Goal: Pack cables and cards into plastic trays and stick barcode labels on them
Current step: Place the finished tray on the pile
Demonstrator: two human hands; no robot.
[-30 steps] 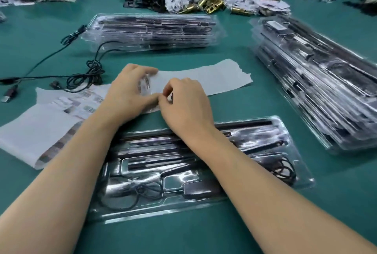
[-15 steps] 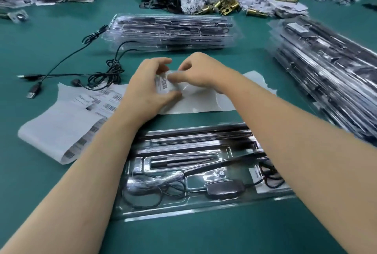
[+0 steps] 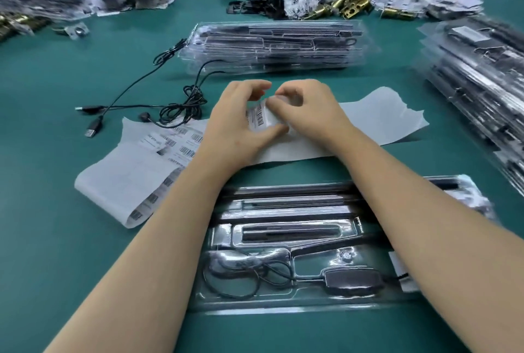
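Barcode label (image 3: pixel 259 120), glossy rectangle, between left hand (image 3: pixel 234 128) and right hand (image 3: pixel 310 114)

Above a green table (image 3: pixel 56 239), the left hand (image 3: pixel 235 123) and right hand (image 3: pixel 309 114) meet and both pinch a small barcode label (image 3: pixel 259 117), held over a strip of white backing paper (image 3: pixel 382 123). To the left, a curled sheet of labels (image 3: pixel 127 177) lies beside loose black cables (image 3: pixel 181 106). Under the forearms sits a clear plastic tray (image 3: pixel 283 304) holding a coiled cable (image 3: pixel 241 276) and a black box (image 3: pixel 353 279). One stack of trays (image 3: pixel 272 46) stands behind the hands and a taller stack (image 3: pixel 482 83) stands at the right. Brass parts (image 3: pixel 346 6) lie at the far edge.
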